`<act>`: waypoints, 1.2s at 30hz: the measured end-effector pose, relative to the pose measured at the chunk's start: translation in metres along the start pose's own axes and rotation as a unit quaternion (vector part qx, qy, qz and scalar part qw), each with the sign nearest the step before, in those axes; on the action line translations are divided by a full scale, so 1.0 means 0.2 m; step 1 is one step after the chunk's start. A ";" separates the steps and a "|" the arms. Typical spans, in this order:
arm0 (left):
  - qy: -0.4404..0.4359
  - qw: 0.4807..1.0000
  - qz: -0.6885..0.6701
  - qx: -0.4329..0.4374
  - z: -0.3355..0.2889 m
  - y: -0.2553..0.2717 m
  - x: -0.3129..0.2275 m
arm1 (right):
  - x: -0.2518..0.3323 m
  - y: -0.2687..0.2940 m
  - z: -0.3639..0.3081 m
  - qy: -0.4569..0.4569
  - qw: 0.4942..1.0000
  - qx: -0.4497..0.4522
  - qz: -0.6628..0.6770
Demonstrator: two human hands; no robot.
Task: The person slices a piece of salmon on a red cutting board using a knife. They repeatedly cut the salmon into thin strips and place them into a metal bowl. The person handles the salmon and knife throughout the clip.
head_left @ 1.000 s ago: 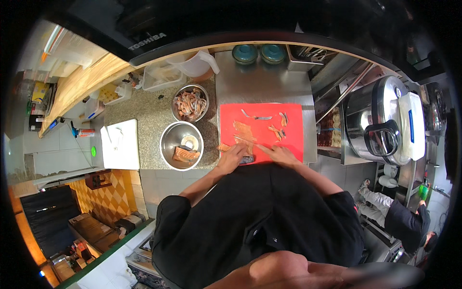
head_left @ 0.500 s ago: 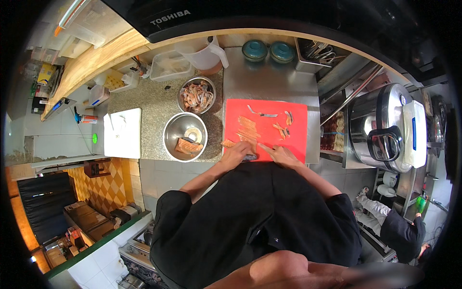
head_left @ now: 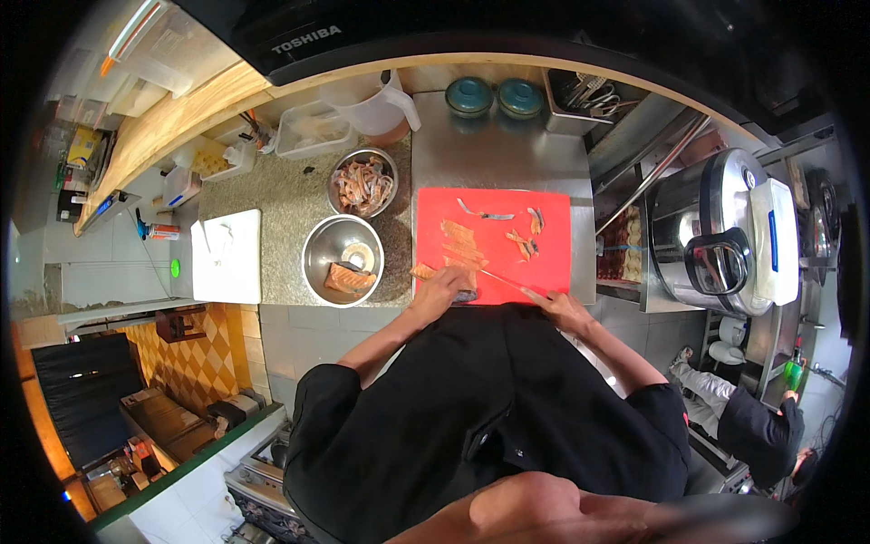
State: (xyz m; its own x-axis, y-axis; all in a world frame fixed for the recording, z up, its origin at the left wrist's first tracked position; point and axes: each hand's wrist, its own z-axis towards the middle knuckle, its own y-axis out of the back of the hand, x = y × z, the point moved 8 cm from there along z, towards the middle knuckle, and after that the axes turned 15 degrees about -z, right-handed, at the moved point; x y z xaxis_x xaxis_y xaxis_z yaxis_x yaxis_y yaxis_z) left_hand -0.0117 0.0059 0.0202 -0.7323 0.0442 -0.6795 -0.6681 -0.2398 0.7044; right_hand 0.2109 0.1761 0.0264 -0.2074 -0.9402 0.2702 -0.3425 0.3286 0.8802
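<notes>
On the red cutting board [head_left: 544, 276] my left hand [head_left: 441, 292] presses down on a piece of salmon [head_left: 422, 271], its fingers bent over it; dark skin shows beside the fingertips. My right hand [head_left: 565, 312] is closed round a knife [head_left: 509, 283] at the board's near right edge. The blade slants up and left, its tip close by the salmon under my left hand. Thin salmon slices [head_left: 460, 239] lie overlapped just beyond. Farther back and to the right are a dark strip of skin [head_left: 497, 217] and small salmon scraps [head_left: 521, 243].
Left of the board, a steel bowl [head_left: 313, 245] holds a salmon chunk; behind it another steel bowl [head_left: 392, 172] is full of trimmings. A white board [head_left: 237, 272] lies farther left. Two lidded teal bowls [head_left: 469, 97] stand at the back. A person [head_left: 766, 435] is at far right.
My right hand has drawn back to the right with the knife, away from my left hand, baring more blade. My left hand remains on the salmon.
</notes>
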 end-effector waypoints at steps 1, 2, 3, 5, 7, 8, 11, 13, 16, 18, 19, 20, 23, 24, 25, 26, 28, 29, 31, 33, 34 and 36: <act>0.008 1.000 0.009 0.005 -0.01 -0.01 0.00 | 0.00 0.00 -0.04 -0.003 1.000 -0.007 0.011; 0.005 1.000 0.006 0.004 -0.02 0.00 -0.01 | 0.00 0.00 -0.04 -0.006 1.000 -0.009 0.018; 0.003 1.000 0.003 0.004 -0.02 0.00 -0.02 | 0.00 -0.01 -0.03 -0.009 1.000 -0.011 0.026; -0.005 1.000 0.000 0.007 -0.03 0.00 -0.03 | 0.03 -0.01 0.00 -0.012 0.999 -0.024 0.027; -0.017 1.000 0.002 0.015 -0.04 -0.01 -0.03 | 0.10 -0.04 0.13 -0.012 0.999 -0.046 0.015; -0.016 1.000 -0.001 0.022 -0.04 -0.01 -0.03 | 0.14 -0.04 0.19 -0.006 0.999 -0.051 0.012; -0.010 1.000 -0.007 0.024 -0.06 -0.01 -0.02 | 0.21 -0.03 0.34 0.007 0.997 -0.077 0.009; -0.004 1.000 -0.014 0.006 -0.06 -0.01 -0.02 | 0.23 0.01 0.39 0.006 0.994 -0.109 0.016; 0.005 0.999 -0.014 0.028 -0.07 -0.02 -0.02 | 0.19 0.06 0.39 -0.059 0.988 -0.101 0.099; 0.002 1.000 -0.024 0.019 -0.06 -0.01 -0.03 | 0.13 0.01 0.38 -0.099 0.984 -0.098 0.115; 0.001 0.999 -0.029 0.014 -0.06 -0.01 -0.03 | 0.11 -0.01 0.36 -0.119 0.981 -0.095 0.123; -0.001 1.000 -0.028 0.010 -0.06 -0.01 -0.03 | 0.10 -0.02 0.34 -0.115 0.980 -0.104 0.128; -0.007 1.000 -0.023 0.002 -0.06 -0.01 -0.03 | 0.12 -0.01 0.30 -0.098 0.979 -0.115 0.141; -0.008 1.000 -0.021 0.001 -0.06 -0.01 -0.03 | 0.14 -0.02 0.31 -0.089 0.980 -0.106 0.143; -0.009 1.000 -0.019 0.002 -0.06 -0.01 -0.03 | 0.17 -0.01 0.31 -0.080 0.981 -0.098 0.147; -0.008 1.000 -0.019 0.003 -0.06 -0.01 -0.04 | 0.20 0.00 0.33 -0.060 0.983 -0.093 0.145; -0.004 1.000 -0.020 0.005 -0.06 0.00 -0.04 | 0.25 0.02 0.39 -0.021 0.986 -0.082 0.142; -0.006 1.000 -0.020 0.004 -0.06 0.00 -0.05 | 0.26 0.04 0.41 -0.023 0.988 -0.090 0.125; -0.010 1.000 -0.021 0.003 -0.05 0.00 -0.04 | 0.29 0.06 0.45 -0.028 0.990 -0.107 0.091; -0.015 1.000 -0.016 0.001 -0.05 0.01 -0.05 | 0.30 0.07 0.47 -0.047 0.987 -0.130 0.087; -0.016 1.000 -0.014 -0.001 -0.06 0.01 -0.05 | 0.30 0.09 0.48 -0.055 0.985 -0.140 0.084; -0.011 1.000 -0.015 -0.001 -0.06 0.01 -0.05 | 0.28 0.09 0.49 -0.080 0.980 -0.137 0.119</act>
State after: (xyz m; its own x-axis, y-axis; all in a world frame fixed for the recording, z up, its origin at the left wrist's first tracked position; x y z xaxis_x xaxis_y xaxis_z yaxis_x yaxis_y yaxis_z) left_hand -0.0044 -0.0072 0.0249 -0.7147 0.0732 -0.6956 -0.6895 -0.2407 0.6831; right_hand 0.1038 0.1380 0.0203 -0.3996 -0.8071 0.4346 -0.0122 0.4788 0.8778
